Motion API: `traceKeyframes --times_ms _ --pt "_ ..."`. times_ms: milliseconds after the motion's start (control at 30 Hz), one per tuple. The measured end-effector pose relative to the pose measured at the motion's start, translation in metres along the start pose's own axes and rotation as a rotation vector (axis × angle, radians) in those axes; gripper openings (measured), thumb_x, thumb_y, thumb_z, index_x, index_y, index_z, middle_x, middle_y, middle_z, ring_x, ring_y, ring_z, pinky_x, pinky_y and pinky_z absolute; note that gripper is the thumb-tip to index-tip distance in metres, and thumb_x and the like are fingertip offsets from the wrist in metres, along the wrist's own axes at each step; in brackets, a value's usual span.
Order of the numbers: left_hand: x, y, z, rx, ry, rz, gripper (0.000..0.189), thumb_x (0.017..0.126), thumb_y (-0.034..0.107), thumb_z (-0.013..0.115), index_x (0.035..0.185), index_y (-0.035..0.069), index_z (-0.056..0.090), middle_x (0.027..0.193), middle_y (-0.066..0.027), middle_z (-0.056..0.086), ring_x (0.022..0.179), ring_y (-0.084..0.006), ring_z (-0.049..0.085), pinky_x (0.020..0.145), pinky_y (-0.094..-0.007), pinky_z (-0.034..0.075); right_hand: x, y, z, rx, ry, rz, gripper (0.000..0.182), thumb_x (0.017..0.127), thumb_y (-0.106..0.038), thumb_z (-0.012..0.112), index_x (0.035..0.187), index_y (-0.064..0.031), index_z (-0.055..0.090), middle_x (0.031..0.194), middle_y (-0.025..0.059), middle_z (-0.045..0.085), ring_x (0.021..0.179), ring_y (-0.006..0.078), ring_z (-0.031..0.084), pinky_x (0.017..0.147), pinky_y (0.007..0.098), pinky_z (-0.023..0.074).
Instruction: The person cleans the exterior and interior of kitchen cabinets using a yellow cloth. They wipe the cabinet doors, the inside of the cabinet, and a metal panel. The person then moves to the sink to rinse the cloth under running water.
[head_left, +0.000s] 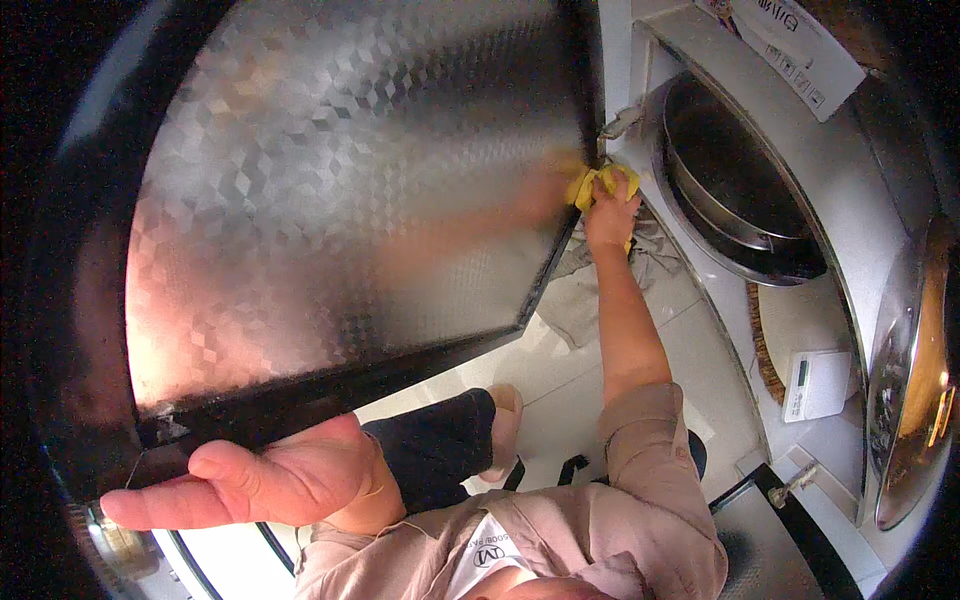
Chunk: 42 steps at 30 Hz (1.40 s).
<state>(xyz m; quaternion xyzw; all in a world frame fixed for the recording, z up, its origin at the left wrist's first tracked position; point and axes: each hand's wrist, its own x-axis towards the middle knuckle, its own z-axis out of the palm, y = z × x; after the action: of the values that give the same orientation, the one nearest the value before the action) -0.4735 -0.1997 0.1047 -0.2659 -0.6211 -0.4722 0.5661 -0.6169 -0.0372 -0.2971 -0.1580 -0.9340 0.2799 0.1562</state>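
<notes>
My right hand is closed on a yellow cloth, pressed at the hinge-side edge of a large cabinet door with a patterned, shiny metallic panel and a dark frame. The panel blurrily reflects the arm and cloth. My left hand is palm up, fingers extended, near the door's lower dark frame; it holds nothing. Whether it touches the frame is hard to tell. Beside the right hand a metal hinge joins the door and the white cabinet.
Inside the cabinet at right are a large dark round pan, a round woven-edged item and a white digital scale. A grey cloth lies on the tiled floor. Another open door stands at lower right.
</notes>
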Motion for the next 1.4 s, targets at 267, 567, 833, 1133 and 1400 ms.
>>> traceKeyframes --times_ms 267,567,833,1133,1400 --pt "0.003 -0.007 -0.012 0.021 0.011 0.006 0.06 0.097 0.016 0.052 0.15 0.017 0.024 0.147 -0.0189 0.035 0.127 -0.0394 0.04 0.108 -0.0594 0.031 -0.025 -0.007 -0.008 0.07 -0.072 -0.07 0.04 0.073 -0.009 0.065 0.111 -0.0195 0.069 0.137 0.0013 0.044 0.111 0.0383 0.046 0.089 0.0444 0.048" --pt "0.011 -0.034 -0.034 -0.074 -0.028 0.049 0.061 0.096 0.014 0.055 0.149 0.017 0.026 0.145 -0.0168 0.039 0.125 -0.036 0.043 0.107 -0.0569 0.033 -0.143 -0.04 -0.021 0.254 -0.255 -0.113 0.037 0.073 -0.008 0.068 0.109 -0.0157 0.07 0.132 0.0082 0.048 0.112 0.0369 0.049 0.092 0.0426 0.0446" --pt "0.011 -0.044 -0.042 -0.143 0.0 -0.016 0.058 0.099 0.002 0.041 0.151 0.018 0.023 0.148 -0.0144 0.035 0.126 -0.0282 0.044 0.109 -0.0475 0.034 -0.204 -0.077 -0.021 0.427 -0.551 0.009 0.03 0.079 -0.009 0.062 0.108 -0.0104 0.07 0.126 0.012 0.047 0.113 0.0315 0.048 0.094 0.0386 0.0448" --pt "0.013 -0.035 -0.043 0.055 -0.004 -0.049 0.063 0.095 -0.007 0.037 0.152 0.01 0.017 0.154 -0.0132 0.026 0.136 -0.025 0.034 0.115 -0.0416 0.023 -0.177 -0.028 -0.03 1.562 -1.141 0.886 0.035 0.088 -0.015 0.054 0.121 -0.004 0.057 0.11 0.0107 0.063 0.101 0.0264 0.06 0.088 0.0396 0.0504" --pt "0.012 -0.037 -0.042 -0.074 -0.036 0.018 0.062 0.096 -0.006 0.037 0.152 0.013 0.019 0.151 -0.0144 0.032 0.133 -0.0284 0.038 0.114 -0.0472 0.027 -0.155 -0.04 -0.071 2.131 -0.632 1.197 0.038 0.093 -0.026 0.051 0.125 -0.0061 0.054 0.121 0.0112 0.059 0.11 0.0274 0.057 0.095 0.0421 0.0467"
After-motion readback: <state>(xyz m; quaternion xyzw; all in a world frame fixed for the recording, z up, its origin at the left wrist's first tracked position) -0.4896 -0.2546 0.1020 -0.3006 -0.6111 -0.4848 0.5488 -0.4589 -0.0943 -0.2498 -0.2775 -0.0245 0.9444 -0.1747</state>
